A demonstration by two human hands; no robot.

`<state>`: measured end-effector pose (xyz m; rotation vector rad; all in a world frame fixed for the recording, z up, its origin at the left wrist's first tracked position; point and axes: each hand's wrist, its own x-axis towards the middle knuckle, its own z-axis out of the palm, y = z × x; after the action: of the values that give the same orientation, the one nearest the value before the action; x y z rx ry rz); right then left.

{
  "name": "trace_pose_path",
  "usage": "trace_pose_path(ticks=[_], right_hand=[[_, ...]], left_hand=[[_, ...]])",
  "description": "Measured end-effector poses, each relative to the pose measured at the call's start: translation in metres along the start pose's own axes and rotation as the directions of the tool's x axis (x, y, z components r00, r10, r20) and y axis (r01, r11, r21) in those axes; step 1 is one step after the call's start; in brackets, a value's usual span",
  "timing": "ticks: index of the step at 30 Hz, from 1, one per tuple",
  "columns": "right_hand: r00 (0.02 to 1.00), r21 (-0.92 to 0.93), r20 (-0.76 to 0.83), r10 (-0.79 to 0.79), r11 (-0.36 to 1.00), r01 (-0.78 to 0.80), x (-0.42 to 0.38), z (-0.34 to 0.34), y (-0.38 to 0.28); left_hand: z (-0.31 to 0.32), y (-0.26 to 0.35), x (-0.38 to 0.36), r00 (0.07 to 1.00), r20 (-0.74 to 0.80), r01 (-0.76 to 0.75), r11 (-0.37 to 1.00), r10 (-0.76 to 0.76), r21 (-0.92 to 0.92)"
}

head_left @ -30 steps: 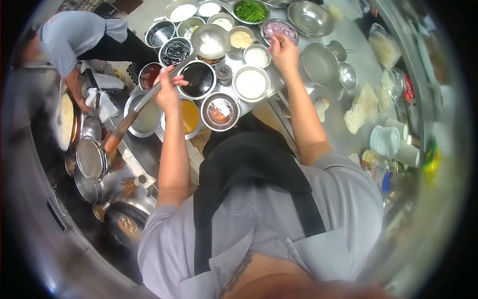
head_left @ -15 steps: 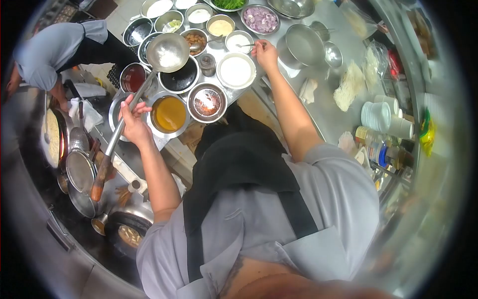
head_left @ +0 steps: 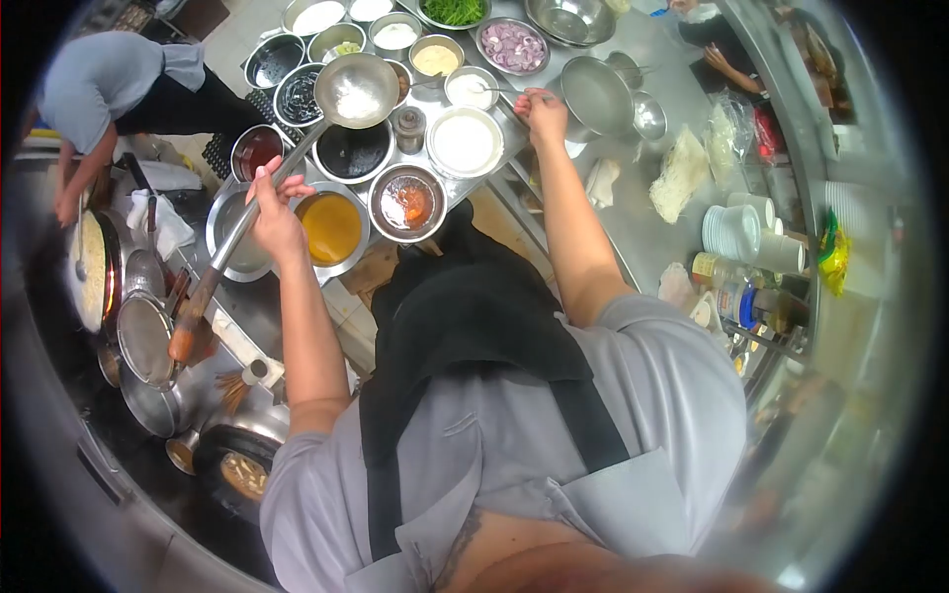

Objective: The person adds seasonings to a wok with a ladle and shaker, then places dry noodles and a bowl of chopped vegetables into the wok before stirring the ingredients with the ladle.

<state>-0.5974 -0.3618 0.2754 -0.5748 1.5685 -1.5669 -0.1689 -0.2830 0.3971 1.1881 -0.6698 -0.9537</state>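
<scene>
My left hand [head_left: 280, 212] is closed round the long handle of a metal ladle [head_left: 356, 91] with a wooden grip end. The ladle's bowl hangs over the containers and hides much of a bowl of brown pieces. My right hand [head_left: 543, 114] pinches the handle of a small spoon [head_left: 502, 90]. The spoon's tip is in a small bowl of white powder [head_left: 473, 87]. Near it are a larger bowl of white contents [head_left: 465, 141], a pot of dark liquid [head_left: 353, 150], a pot with reddish-brown sauce [head_left: 407, 202] and a basin of yellow-brown liquid [head_left: 331, 227].
Sliced purple onions [head_left: 513, 46] and chopped greens [head_left: 453, 10] stand at the back. A steel pot [head_left: 596, 96] and noodles [head_left: 680, 176] sit on the right counter. A co-worker [head_left: 109, 84] bends over a wok [head_left: 94, 267] at left. Another person's hand [head_left: 727, 64] shows top right.
The ladle's bowl has moved up and right, now covering more of the brown pieces. My right hand stays by the powder bowl. The co-worker's arms shifted, and another person appears top right.
</scene>
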Motion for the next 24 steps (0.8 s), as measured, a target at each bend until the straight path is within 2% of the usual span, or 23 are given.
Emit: trace_pose_path(ticks=[6, 8, 10, 12, 13, 14, 16, 20, 24], right_hand=[[0.992, 0.069, 0.075, -0.100, 0.993, 0.095, -0.014, 0.020, -0.051], [0.973, 0.066, 0.133, -0.188, 0.981, 0.180, -0.026, 0.039, -0.078], [0.959, 0.080, 0.169, -0.228, 0.973, 0.217, -0.036, 0.067, -0.098], [0.873, 0.004, 0.341, -0.349, 0.929, 0.370, -0.047, 0.098, -0.108], [0.845, -0.176, 0.341, -0.413, 0.854, 0.489, -0.058, 0.115, -0.111], [0.752, -0.329, 0.384, -0.535, 0.682, 0.653, -0.063, 0.127, -0.114], [0.611, -0.401, 0.424, -0.669, 0.466, 0.789, -0.076, 0.138, -0.128], [0.558, -0.439, 0.424, -0.713, 0.378, 0.816, -0.079, 0.116, -0.146], [0.597, -0.485, 0.500, -0.628, 0.368, 0.794, -0.061, 0.075, -0.150]], left_hand=[[0.018, -0.013, 0.019, 1.000, 0.027, -0.014, 1.000, 0.014, -0.014], [0.021, -0.019, 0.029, 0.992, 0.127, 0.019, 1.000, -0.017, -0.007], [0.035, -0.019, 0.032, 0.990, 0.141, 0.001, 0.999, 0.006, -0.048], [0.045, -0.019, 0.034, 0.985, 0.169, 0.034, 0.998, -0.027, -0.044], [0.052, -0.021, 0.034, 0.986, 0.167, 0.037, 0.996, -0.024, -0.078], [0.057, -0.023, 0.032, 0.985, 0.172, 0.007, 0.996, 0.009, -0.089], [0.065, -0.022, 0.028, 0.986, 0.164, 0.012, 0.995, 0.004, -0.095], [0.059, -0.013, 0.009, 0.994, 0.107, 0.019, 0.995, -0.009, -0.096], [0.032, -0.005, -0.023, 0.999, 0.011, -0.051, 0.995, 0.052, -0.084]])
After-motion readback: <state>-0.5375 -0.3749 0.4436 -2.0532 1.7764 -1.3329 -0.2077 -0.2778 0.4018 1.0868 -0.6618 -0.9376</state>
